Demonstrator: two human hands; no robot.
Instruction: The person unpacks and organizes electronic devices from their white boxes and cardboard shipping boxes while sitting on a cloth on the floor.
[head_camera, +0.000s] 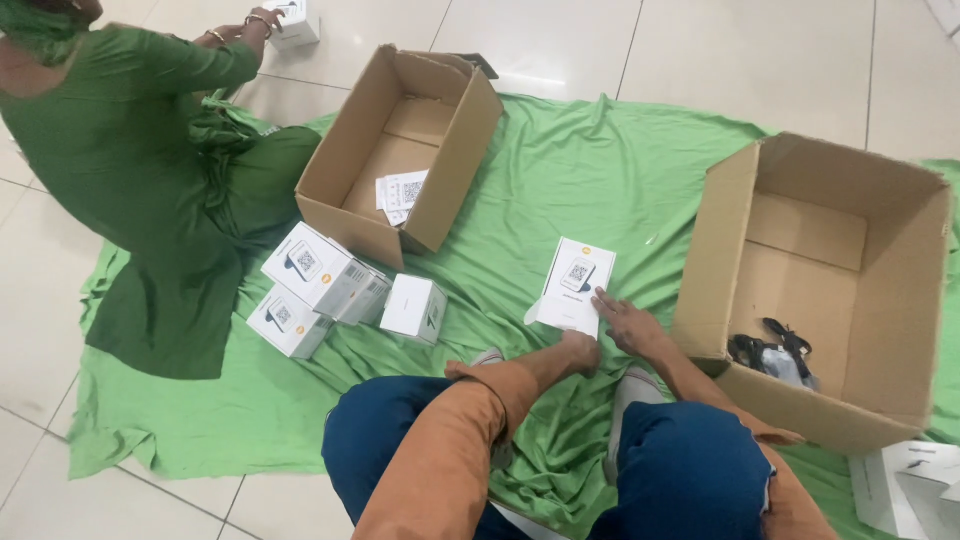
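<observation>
While we sit on the green cloth (560, 180), our left hand (580, 352) and right hand (628, 326) rest with loose fingers on the lower edge of the flat white printed box (573, 286), near the open brown cardboard carton (722, 260); next, we judge, a firmer grip is needed.

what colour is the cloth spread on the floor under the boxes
Bright green cloth, plain with no pattern; the head view shows it.

Green cloth (560, 180) over pale tiled floor (760, 60), bearing two open cartons, small white boxes, one flat white packet (572, 286).
</observation>
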